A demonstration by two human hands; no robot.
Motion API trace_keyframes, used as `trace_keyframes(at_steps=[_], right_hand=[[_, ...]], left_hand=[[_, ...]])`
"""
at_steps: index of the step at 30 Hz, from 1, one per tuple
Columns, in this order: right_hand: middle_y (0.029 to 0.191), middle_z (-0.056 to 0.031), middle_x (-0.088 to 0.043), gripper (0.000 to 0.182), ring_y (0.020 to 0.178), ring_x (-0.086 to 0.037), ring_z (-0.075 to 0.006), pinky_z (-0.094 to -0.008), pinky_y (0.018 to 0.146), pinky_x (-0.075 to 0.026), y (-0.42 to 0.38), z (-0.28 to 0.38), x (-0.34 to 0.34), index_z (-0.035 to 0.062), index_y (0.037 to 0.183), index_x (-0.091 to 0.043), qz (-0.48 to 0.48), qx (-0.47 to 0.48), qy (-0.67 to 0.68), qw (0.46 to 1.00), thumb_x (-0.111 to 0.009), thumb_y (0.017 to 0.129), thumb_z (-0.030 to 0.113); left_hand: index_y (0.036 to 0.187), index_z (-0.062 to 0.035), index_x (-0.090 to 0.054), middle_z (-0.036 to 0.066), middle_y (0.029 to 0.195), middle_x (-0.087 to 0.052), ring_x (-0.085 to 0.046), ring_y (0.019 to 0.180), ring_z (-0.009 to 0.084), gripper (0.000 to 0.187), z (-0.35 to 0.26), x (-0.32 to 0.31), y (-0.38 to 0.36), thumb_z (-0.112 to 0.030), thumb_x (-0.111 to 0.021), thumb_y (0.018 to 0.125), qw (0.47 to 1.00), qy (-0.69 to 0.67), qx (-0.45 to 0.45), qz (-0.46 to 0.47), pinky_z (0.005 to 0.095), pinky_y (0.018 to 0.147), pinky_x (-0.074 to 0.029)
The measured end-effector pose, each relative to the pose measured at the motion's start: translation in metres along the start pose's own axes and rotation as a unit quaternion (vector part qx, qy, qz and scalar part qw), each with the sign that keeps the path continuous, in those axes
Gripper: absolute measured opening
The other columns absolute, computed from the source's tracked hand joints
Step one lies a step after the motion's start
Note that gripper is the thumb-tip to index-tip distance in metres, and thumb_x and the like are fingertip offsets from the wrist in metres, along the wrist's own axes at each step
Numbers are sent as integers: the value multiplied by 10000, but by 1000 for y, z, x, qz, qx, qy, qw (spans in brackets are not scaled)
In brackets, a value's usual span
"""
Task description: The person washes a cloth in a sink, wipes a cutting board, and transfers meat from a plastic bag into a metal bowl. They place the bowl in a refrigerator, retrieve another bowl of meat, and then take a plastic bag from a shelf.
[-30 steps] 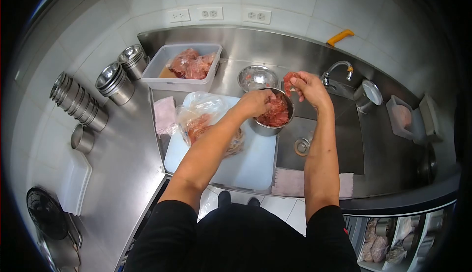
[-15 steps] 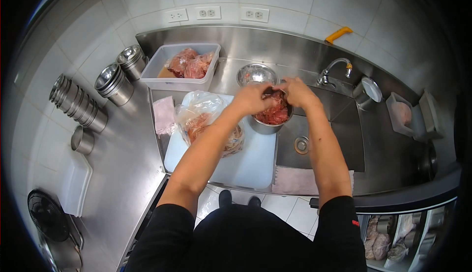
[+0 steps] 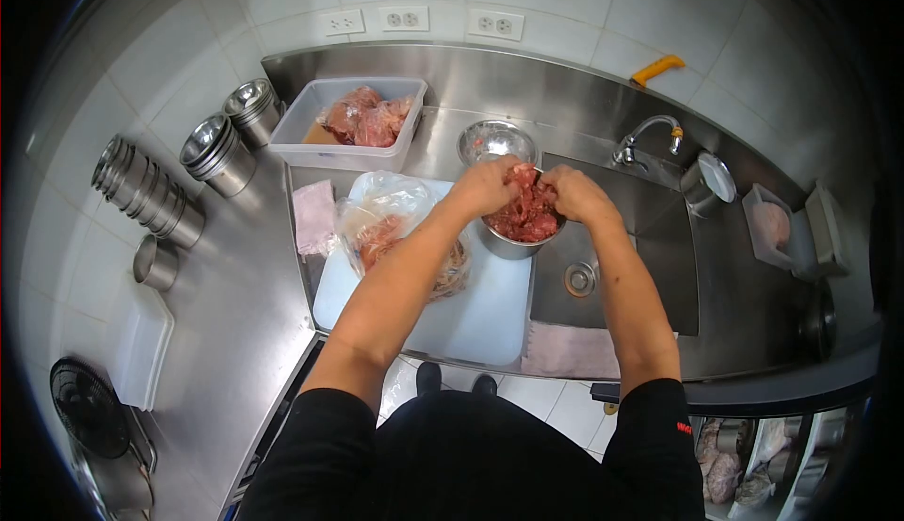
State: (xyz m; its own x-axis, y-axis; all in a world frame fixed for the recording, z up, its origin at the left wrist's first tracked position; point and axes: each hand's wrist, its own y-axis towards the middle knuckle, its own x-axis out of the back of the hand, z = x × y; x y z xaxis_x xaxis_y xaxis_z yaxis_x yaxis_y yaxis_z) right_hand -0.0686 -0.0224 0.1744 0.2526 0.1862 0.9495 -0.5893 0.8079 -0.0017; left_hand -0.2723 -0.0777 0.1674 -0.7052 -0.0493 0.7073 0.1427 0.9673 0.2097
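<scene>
Both hands at a steel pot (image 3: 511,250) of raw red meat (image 3: 529,220), close together, turned toward each other across the opening, backs upward.

Left hand (image 3: 487,187): at the left side of the opening. Fingers bent, narrow rather than spread, in contact with a raised bit of meat near the rim. Pinched or merely touched: cannot tell, fingertips partly hidden.

Right hand (image 3: 577,194): at the opposite side. Fingers curled inward, narrow, tips at the right edge of the meat. Anything between thumb and fingers: cannot tell.

Meat heaped inside the pot, between the hands and on the near side of the fingers. Pot upright, at the right edge of a white cutting board (image 3: 480,323); exact footing hidden.

Left of the left hand, partly behind the left forearm: clear plastic bag (image 3: 384,203) with reddish contents, on the board. Farther left: pink cloth (image 3: 314,218).

Just beyond the hands, near the pot: metal bowl (image 3: 517,137). Beyond and left of the left hand: clear tub (image 3: 339,156) with bagged meat (image 3: 363,116) inside.

Nearer than the right hand: sink (image 3: 612,309) with round drain (image 3: 580,280). Beyond and right of the right hand: faucet (image 3: 625,154). Far left of both hands: stacked metal pots (image 3: 226,170) on the steel table (image 3: 226,304).
</scene>
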Motion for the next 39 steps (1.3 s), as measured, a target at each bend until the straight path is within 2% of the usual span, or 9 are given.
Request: trace_keyframes(at_steps=[10,13,16,19,22,28,31,34,39], right_hand=[[1024,-161,-636,180,979,-620,-355,-434,829,-502,-2,1,8,107,965,-691,-52,7,-33,998,-618,801,108],[1035,-175,-657,224,966,-630,-362,-446,826,-508,-20,14,27,116,1000,-700,-65,-2,-10,998,-623,790,114],[1003,-176,-677,249,949,-636,-367,-445,824,-512,-41,48,43,124,1023,-700,89,-39,-8,995,-622,786,130],[998,-169,-690,258,937,-643,-361,-440,822,-512,-25,32,3,127,1036,-703,121,-46,-146,981,-631,790,159],[948,-182,-693,253,894,-660,-331,-403,790,-513,-23,3,6,62,1017,-700,26,29,64,997,-632,809,188],[825,-67,-680,251,716,-599,-149,-282,641,-467,-32,10,41,-32,1006,-654,30,-50,370,927,-552,913,178],[829,-37,-665,171,702,-567,-96,-249,614,-445,-30,10,45,-1,1021,-605,38,-42,419,906,-567,922,134],[806,-54,-665,137,691,-570,-95,-246,614,-439,-30,20,40,23,983,-547,-12,-28,439,898,-621,893,93],[751,-33,-646,170,648,-554,-85,-239,580,-414,-37,29,40,41,965,-519,-37,-26,398,916,-656,867,63]], left_hand=[[1024,-91,-695,207,931,-671,-627,927,389,217,-1,2,10,-180,-559,879,999,16,28,-29,438,844,-491],[1075,-108,-696,204,957,-679,-639,936,375,238,1,4,18,-181,-585,877,998,24,55,12,412,855,-494],[1074,-112,-701,195,951,-683,-643,933,356,242,1,2,18,-167,-562,884,999,1,48,-24,403,864,-496],[1089,-98,-697,190,993,-686,-644,972,338,256,-3,2,22,-148,-568,874,999,7,51,-1,387,878,-495],[1132,-88,-679,185,1039,-683,-640,1001,333,300,0,4,22,-140,-567,859,997,-40,67,21,371,899,-491],[1298,-100,-574,148,937,-686,-648,919,263,445,-20,21,14,-109,-592,854,993,102,-15,56,348,859,-500],[1311,-51,-542,96,945,-686,-644,860,205,459,-27,4,9,-112,-608,860,998,-47,-45,18,320,749,-516],[1235,-21,-568,56,934,-674,-623,798,136,380,-32,-7,10,-119,-619,871,934,-350,59,44,258,651,-496],[1078,-14,-601,30,877,-645,-593,742,87,216,-31,-3,6,-93,-611,877,924,-366,89,72,202,623,-472]])
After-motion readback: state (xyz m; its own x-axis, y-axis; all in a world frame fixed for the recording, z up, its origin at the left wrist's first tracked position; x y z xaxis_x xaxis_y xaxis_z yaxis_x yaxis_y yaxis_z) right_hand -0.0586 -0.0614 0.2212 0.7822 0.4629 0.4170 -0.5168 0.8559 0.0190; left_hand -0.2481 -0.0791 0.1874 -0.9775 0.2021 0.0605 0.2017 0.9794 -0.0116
